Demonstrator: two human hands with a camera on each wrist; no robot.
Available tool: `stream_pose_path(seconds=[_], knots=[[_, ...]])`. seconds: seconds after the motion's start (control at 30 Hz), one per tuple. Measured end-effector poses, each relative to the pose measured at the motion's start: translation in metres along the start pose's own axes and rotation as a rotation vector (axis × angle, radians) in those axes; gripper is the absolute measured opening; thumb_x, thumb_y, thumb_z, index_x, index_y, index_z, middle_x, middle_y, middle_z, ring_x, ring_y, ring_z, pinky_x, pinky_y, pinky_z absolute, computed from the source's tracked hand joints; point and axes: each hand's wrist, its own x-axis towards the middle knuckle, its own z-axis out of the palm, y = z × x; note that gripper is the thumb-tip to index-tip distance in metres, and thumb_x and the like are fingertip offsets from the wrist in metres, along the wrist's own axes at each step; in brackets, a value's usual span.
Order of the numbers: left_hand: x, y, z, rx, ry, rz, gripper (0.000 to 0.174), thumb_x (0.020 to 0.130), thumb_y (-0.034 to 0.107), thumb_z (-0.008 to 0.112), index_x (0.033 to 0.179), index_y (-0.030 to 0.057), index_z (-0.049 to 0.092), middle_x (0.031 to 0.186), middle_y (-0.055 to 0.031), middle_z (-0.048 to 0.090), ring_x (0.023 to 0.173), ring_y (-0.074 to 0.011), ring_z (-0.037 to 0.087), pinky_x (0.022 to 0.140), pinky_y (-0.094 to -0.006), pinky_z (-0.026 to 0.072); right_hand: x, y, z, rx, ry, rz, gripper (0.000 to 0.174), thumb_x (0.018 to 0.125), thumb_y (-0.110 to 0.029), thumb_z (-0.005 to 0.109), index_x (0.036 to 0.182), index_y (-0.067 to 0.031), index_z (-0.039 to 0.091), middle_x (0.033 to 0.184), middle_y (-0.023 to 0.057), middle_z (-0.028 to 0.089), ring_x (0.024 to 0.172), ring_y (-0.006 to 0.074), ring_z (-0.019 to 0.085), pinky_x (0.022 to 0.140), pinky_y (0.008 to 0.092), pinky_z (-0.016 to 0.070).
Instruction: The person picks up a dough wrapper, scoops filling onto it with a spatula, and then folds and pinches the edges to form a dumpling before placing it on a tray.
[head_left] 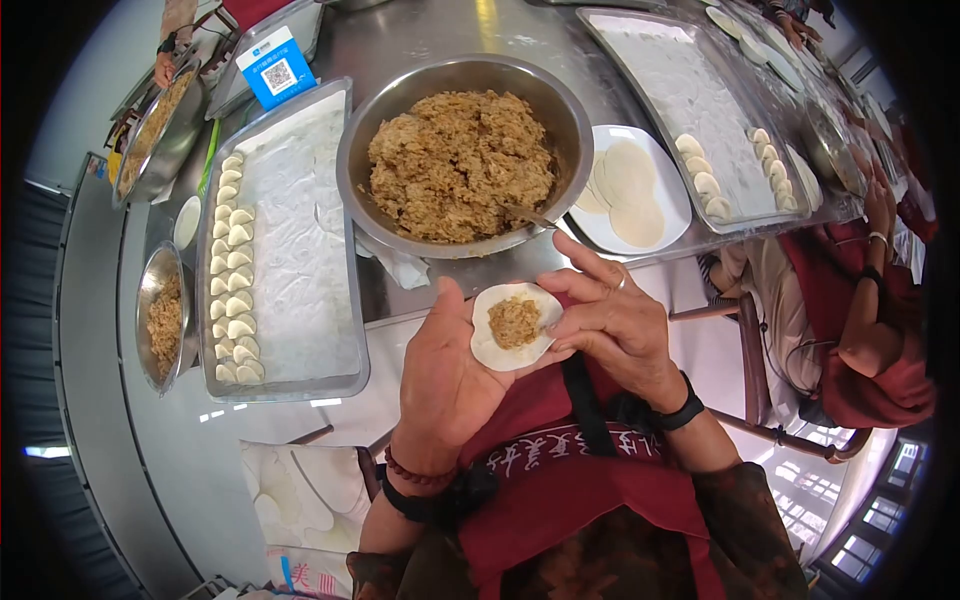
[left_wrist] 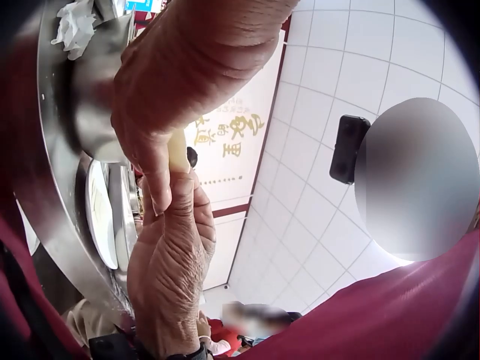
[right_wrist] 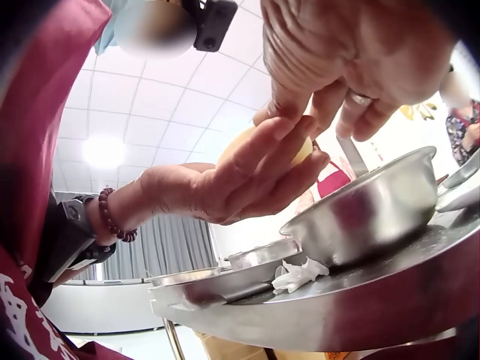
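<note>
A round dumpling wrapper (head_left: 484, 338) lies across the fingers of my left hand (head_left: 440, 370), which is palm up with the thumb raised beside the wrapper. On the wrapper's middle sits a mound of brown minced filling (head_left: 514, 323). My right hand (head_left: 625, 325), with a ring on one finger, pinches the wrapper's right edge between thumb and forefinger. In the right wrist view, the left fingers (right_wrist: 259, 169) stretch beneath the pale wrapper (right_wrist: 302, 152). Only a sliver of the wrapper (left_wrist: 178, 154) shows between both hands in the left wrist view.
Just beyond the hands stands a large steel bowl (head_left: 580, 110) of filling, a utensil handle at its rim. A plate (head_left: 675, 200) of wrappers is right of it. Trays (head_left: 310, 240) with rows of dumplings flank both. A smaller bowl (head_left: 185, 345) stands left; people work nearby.
</note>
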Motion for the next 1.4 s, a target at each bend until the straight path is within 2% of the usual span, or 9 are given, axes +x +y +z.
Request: stream_pose_path(seconds=[0.17,0.47,0.57,0.67,0.77,0.97,1.07,1.23,1.4], knots=[[0.002,-0.007,0.002,-0.037,0.038,0.088,0.063,0.107,0.045,0.024,0.135,-0.0088,0.038,0.138,-0.0236,0.048,0.132,-0.0357,0.047,0.114,-0.0539,0.0346,-0.001,-0.007,0.004,-0.029,0.019,0.008,0.011,0.08,-0.017,0.076,0.089,-0.0124,0.072,0.118,0.006,0.071,0.132,0.0307,0.053,0.098,0.0398,0.0431],[0.002,-0.014,0.001,0.058,0.092,0.11,0.062,0.106,0.046,0.03,0.139,-0.0066,0.037,0.142,-0.0221,0.047,0.131,-0.0349,0.048,0.112,-0.0555,0.0362,-0.005,0.001,0.008,0.075,0.068,0.058,0.01,0.081,-0.011,0.075,0.089,-0.0088,0.07,0.115,0.0098,0.071,0.128,0.0301,0.057,0.096,0.0392,0.0462],[-0.003,-0.018,0.002,0.285,0.021,0.176,0.054,0.105,0.035,0.045,0.14,-0.0053,0.038,0.139,-0.0198,0.049,0.13,-0.0323,0.05,0.11,-0.0523,0.0403,-0.003,-0.004,0.011,0.103,0.084,0.088,0.01,0.081,-0.009,0.075,0.089,-0.0082,0.07,0.115,0.0107,0.071,0.125,0.0308,0.058,0.095,0.039,0.0474],[-0.005,-0.024,0.0,0.549,0.005,0.217,0.052,0.098,0.014,0.059,0.142,-0.0051,0.038,0.135,-0.0167,0.052,0.124,-0.0271,0.055,0.103,-0.0447,0.049,-0.004,-0.007,0.013,0.134,0.1,0.148,0.01,0.081,-0.007,0.074,0.09,-0.0068,0.07,0.113,0.0118,0.072,0.123,0.0316,0.06,0.095,0.0387,0.0488],[-0.006,-0.027,-0.003,0.636,0.036,0.209,0.057,0.088,-0.005,0.068,0.14,-0.0036,0.042,0.126,-0.0087,0.057,0.114,-0.015,0.058,0.096,-0.0298,0.0526,-0.006,-0.007,0.018,0.215,0.143,0.203,0.011,0.082,-0.006,0.074,0.092,-0.0054,0.069,0.112,0.0126,0.072,0.121,0.0321,0.061,0.095,0.0378,0.0501],[-0.006,-0.034,-0.005,0.777,0.078,0.253,0.052,0.091,-0.001,0.067,0.139,-0.003,0.045,0.116,-0.0074,0.062,0.095,-0.0104,0.062,0.075,-0.0222,0.0533,-0.008,-0.007,0.027,0.329,0.207,0.258,0.01,0.085,-0.005,0.071,0.095,-0.0036,0.069,0.113,0.0129,0.071,0.118,0.031,0.063,0.094,0.0367,0.051],[-0.006,-0.036,-0.003,0.79,0.105,0.304,0.046,0.094,0.0,0.062,0.137,-0.0066,0.046,0.106,-0.011,0.064,0.085,-0.0132,0.064,0.065,-0.022,0.0493,-0.007,-0.01,0.029,0.366,0.225,0.279,0.01,0.086,-0.005,0.071,0.096,-0.003,0.069,0.113,0.0135,0.071,0.118,0.0302,0.064,0.095,0.0368,0.0508],[-0.006,-0.036,-0.003,0.814,0.107,0.346,0.04,0.097,0.004,0.058,0.134,-0.0084,0.049,0.106,-0.0129,0.065,0.082,-0.0138,0.064,0.062,-0.0212,0.0477,-0.004,-0.013,0.031,0.406,0.223,0.282,0.015,0.087,-0.004,0.071,0.102,-0.002,0.068,0.117,0.0165,0.069,0.117,0.0278,0.064,0.096,0.0339,0.051],[-0.009,-0.035,-0.002,0.718,0.107,0.369,0.038,0.098,0.005,0.057,0.133,-0.0087,0.05,0.119,-0.0188,0.063,0.083,-0.0159,0.064,0.06,-0.0214,0.047,-0.003,-0.025,0.034,0.609,0.292,0.422,0.035,0.089,-0.003,0.07,0.122,0.0011,0.06,0.122,0.0153,0.067,0.111,0.0196,0.064,0.089,0.0287,0.053]])
